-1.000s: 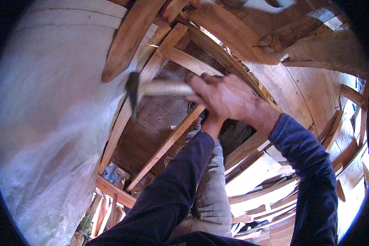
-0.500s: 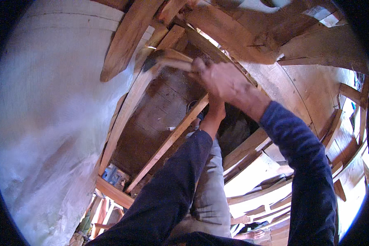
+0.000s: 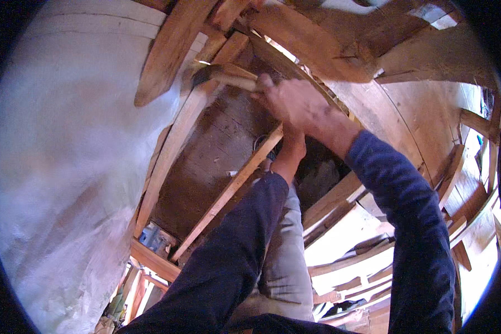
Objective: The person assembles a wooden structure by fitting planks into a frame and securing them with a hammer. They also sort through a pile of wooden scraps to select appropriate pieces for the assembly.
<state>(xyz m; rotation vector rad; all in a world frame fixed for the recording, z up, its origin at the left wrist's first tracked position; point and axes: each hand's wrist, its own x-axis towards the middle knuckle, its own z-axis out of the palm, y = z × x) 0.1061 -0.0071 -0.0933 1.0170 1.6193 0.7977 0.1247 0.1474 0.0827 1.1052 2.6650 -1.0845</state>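
Note:
My right hand (image 3: pixel 306 108) is closed around the wooden handle of a hammer (image 3: pixel 236 78) in the upper middle. The hammer's dark head points left, beside a long upright wooden board, and is smeared by motion. My left hand (image 3: pixel 294 146) is just below and behind the right one, near the top end of a thin wooden strip (image 3: pixel 228 195). Only its wrist and back edge show; the right hand hides its fingers. Whether it holds the strip or something else cannot be made out.
Pale sheeting (image 3: pixel 78 167) fills the left side. A thick pointed beam (image 3: pixel 172 55) juts down at the upper left. Curved planks (image 3: pixel 384 117) and wooden ribs line the right. Below lies a dark wooden surface (image 3: pixel 206 156), with a blue object (image 3: pixel 157 239) at the lower left.
My right forearm has shifted slightly left and up, and the hammer with it. The left arm stays nearly where it was.

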